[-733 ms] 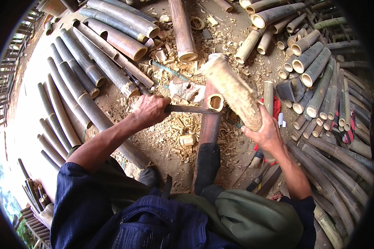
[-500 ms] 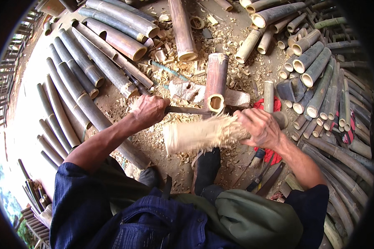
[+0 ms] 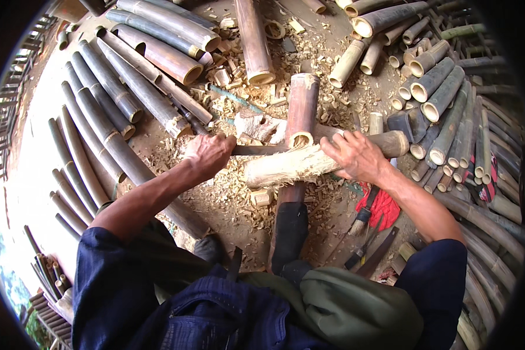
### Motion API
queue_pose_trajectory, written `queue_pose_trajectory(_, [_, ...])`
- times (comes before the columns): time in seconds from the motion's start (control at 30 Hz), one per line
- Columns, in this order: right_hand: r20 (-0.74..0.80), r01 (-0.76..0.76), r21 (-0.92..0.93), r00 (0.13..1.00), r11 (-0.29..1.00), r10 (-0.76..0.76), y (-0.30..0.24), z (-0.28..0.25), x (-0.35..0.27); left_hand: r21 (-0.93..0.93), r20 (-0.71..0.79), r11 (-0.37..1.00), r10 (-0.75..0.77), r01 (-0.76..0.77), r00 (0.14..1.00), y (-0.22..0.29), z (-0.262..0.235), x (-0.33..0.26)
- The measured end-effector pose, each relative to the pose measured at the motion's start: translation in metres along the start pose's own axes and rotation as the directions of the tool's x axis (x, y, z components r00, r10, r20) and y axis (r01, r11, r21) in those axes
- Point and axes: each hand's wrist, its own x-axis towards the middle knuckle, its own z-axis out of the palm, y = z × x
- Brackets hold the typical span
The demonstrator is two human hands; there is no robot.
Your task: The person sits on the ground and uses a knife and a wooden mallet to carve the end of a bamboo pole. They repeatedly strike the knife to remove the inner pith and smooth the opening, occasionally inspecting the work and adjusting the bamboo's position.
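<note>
My left hand (image 3: pixel 207 153) is closed round the grip end of a long dark blade (image 3: pixel 256 150). The blade reaches right to the far edge of a bamboo tube (image 3: pixel 289 165), where its tip is hidden. The tube lies crosswise, its left part pale and frayed with shavings, its right end still brown. Over its middle, my right hand (image 3: pixel 356 156) is closed with curled fingers, gripping the tube. Just beyond stands a thicker brown bamboo piece (image 3: pixel 303 108), its open end towards me, next to a pale stone-like block (image 3: pixel 262 126).
Bamboo tubes (image 3: pixel 114 87) lie in rows at left, and cut lengths (image 3: pixel 443 93) are piled at right. Shavings (image 3: pixel 332 105) cover the ground. By my foot (image 3: pixel 290 233) lie a red cloth (image 3: pixel 386 210), a brush (image 3: pixel 363 217) and a dark curved blade (image 3: pixel 379 254).
The bamboo tube, blurred before, has moved away from me and slightly right, with my right hand on it. More of the red cloth and brush shows. My left hand has barely moved.
</note>
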Motion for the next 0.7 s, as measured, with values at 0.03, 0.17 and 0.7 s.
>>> queue_pose_trajectory(0.03, [-0.016,0.015,-0.004,1.000,1.000,-0.015,-0.004,-0.007,0.003,0.009,-0.009,1.000,-0.007,0.007,1.000,-0.002,0.005,0.000])
queue_pose_trajectory(0.17, [-0.083,0.225,0.122,0.973,0.967,-0.216,-0.015,-0.016,0.002,0.018,-0.022,1.000,0.004,-0.003,1.000,-0.005,0.006,0.001])
queue_pose_trajectory(0.7, [-0.093,-0.106,-0.092,0.991,0.990,0.097,0.006,-0.018,0.012,-0.209,0.064,0.973,0.114,-0.098,0.991,-0.032,-0.001,0.033])
